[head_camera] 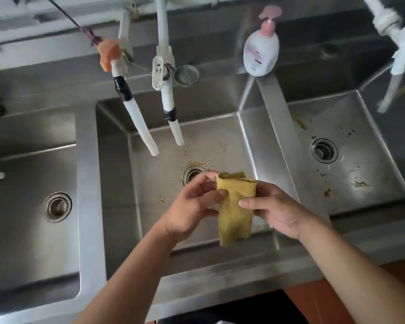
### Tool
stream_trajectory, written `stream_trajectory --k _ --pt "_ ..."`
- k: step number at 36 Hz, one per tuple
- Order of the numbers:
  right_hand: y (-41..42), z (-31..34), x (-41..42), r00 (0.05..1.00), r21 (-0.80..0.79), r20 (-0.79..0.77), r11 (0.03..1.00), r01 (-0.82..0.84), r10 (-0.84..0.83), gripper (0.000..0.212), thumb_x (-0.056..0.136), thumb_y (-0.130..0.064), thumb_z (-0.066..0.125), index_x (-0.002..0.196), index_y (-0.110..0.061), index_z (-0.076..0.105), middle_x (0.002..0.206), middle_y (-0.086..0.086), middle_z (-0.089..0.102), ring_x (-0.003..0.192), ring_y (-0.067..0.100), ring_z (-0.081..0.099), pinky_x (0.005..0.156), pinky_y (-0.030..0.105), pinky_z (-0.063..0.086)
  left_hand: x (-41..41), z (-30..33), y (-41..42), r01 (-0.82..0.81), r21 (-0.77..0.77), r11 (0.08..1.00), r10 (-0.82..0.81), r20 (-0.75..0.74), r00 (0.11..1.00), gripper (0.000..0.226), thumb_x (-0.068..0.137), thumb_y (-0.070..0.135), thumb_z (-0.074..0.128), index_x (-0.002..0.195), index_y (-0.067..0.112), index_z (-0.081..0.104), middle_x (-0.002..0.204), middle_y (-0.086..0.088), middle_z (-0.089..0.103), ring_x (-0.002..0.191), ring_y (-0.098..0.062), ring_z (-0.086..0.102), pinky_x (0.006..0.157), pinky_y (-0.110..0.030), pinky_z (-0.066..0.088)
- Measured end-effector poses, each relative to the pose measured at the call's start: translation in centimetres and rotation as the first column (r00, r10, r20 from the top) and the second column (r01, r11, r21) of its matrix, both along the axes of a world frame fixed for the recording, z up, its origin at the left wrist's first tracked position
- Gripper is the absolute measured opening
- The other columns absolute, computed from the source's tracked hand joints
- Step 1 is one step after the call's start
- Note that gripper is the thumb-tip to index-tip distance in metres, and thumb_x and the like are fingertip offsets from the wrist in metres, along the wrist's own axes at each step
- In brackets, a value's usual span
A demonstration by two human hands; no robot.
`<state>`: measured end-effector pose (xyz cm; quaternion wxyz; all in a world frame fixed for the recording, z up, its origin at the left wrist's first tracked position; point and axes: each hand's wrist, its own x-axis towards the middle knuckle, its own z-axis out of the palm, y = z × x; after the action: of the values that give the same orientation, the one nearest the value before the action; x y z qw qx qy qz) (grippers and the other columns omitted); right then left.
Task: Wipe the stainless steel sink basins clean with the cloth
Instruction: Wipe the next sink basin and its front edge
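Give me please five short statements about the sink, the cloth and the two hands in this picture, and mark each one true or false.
1. Both hands hold the yellow cloth above the middle basin. True: the left hand and the right hand each grip a side of it.
2. The cloth is pressed flat on the basin floor. False: it hangs folded between the hands, off the steel.
3. The right basin has brownish stains on its floor. True.
4. The pump bottle lies inside the left basin. False: it stands upright on the back ledge, near the divider between the middle and right basins.
5. Water runs from the white hoses. False: no water stream shows.
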<state>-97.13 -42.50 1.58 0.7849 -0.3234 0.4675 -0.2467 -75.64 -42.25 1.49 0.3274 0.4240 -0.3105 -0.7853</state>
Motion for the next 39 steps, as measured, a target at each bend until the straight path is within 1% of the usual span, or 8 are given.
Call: stream_trajectory --k 7,13,19,23,29,32,35,39 --pt "-4.7 -6.6 1.0 0.99 0.175 -0.117 0.983 -0.062 0.084 0.039 0.08 -0.013 0.076 0.116 -0.027 0.07 0.115 0.008 0.072 0.096 0.026 0.072 0.072 0.043 0.061 -1.1 -6.7 -2.3 -0.385 0.268 0.883 0.347 0.177 0.921 0.015 0.097 0.007 0.06 0.109 0.016 0.06 0.104 -0.009 0.069 0.091 -0.023 0.068 0.082 -0.052 0.058" --pt "-9.6 -12.4 1.5 0.855 0.291 -0.33 0.905 -0.311 0.4 0.025 0.087 -0.004 0.069 0.107 -0.018 0.067 0.099 0.006 0.073 0.089 0.025 0.068 0.068 0.038 0.058 -2.2 -12.6 -3.4 -0.491 0.361 0.793 0.371 0.354 0.859 0.012 0.098 0.005 0.058 0.106 0.014 0.06 0.109 -0.012 0.067 0.094 -0.023 0.067 0.085 -0.052 0.059" --pt "-15.6 -16.1 2.2 0.752 0.467 -0.228 0.747 -0.473 0.619 0.025 0.088 -0.013 0.068 0.113 -0.009 0.068 0.103 0.012 0.071 0.099 0.028 0.065 0.102 0.046 0.049 -3.1 -16.4 -5.7 -0.479 0.364 0.799 0.408 0.257 0.876 0.015 0.101 0.004 0.051 0.104 0.016 0.059 0.106 -0.009 0.067 0.093 -0.025 0.066 0.088 -0.056 0.057" --pt "-18.1 -17.5 2.3 0.806 0.497 -0.101 0.732 -0.467 0.583 0.041 0.079 -0.018 0.07 0.118 -0.008 0.066 0.108 0.008 0.074 0.095 0.022 0.071 0.088 0.035 0.056 -2.4 -17.2 -7.3 -0.485 0.387 0.784 0.48 0.118 0.869 0.016 0.102 0.006 0.048 0.111 0.017 0.056 0.104 -0.01 0.064 0.086 -0.022 0.064 0.073 -0.04 0.057" --pt "-18.0 -17.8 1.9 0.868 0.527 0.026 0.731 -0.434 0.497 0.039 0.079 -0.019 0.066 0.116 -0.008 0.067 0.119 0.011 0.072 0.105 0.025 0.07 0.094 0.04 0.055 -1.4 -17.3 -7.8 -0.431 0.393 0.812 0.472 -0.01 0.882 0.028 0.099 0.007 0.052 0.124 0.018 0.051 0.117 -0.015 0.043 0.103 -0.032 0.033 0.088 -0.047 0.042" --pt "-17.8 -17.9 1.7 0.857 0.533 0.021 0.719 -0.446 0.516 0.046 0.08 -0.018 0.067 0.125 -0.006 0.063 0.126 0.013 0.068 0.112 0.028 0.067 0.095 0.041 0.053 -0.8 -17.3 -7.7 -0.389 0.389 0.835 0.429 -0.017 0.903 0.029 0.099 0.005 0.051 0.126 0.017 0.053 0.113 -0.016 0.054 0.103 -0.03 0.051 0.089 -0.046 0.053" --pt "-18.3 -18.3 2.2 0.81 0.507 -0.082 0.724 -0.468 0.581 0.05 0.081 -0.016 0.069 0.13 -0.005 0.062 0.127 0.014 0.067 0.119 0.03 0.063 0.103 0.042 0.048 -0.6 -17.7 -7.7 -0.435 0.38 0.816 0.413 0.143 0.899 0.021 0.099 0.006 0.055 0.117 0.016 0.057 0.104 -0.009 0.062 0.093 -0.023 0.063 0.092 -0.05 0.054" --pt "-20.9 -19.6 2.9 0.672 0.299 -0.571 0.881 -0.365 0.472 0.021 0.083 -0.008 0.075 0.102 -0.005 0.067 0.109 0.016 0.073 0.094 0.025 0.071 0.083 0.034 0.058 0.2 -19.6 -6.6 -0.64 0.354 0.682 0.467 0.463 0.754 0.022 0.097 0.01 0.058 0.116 0.022 0.061 0.101 -0.005 0.067 0.088 -0.018 0.065 0.08 -0.042 0.061"
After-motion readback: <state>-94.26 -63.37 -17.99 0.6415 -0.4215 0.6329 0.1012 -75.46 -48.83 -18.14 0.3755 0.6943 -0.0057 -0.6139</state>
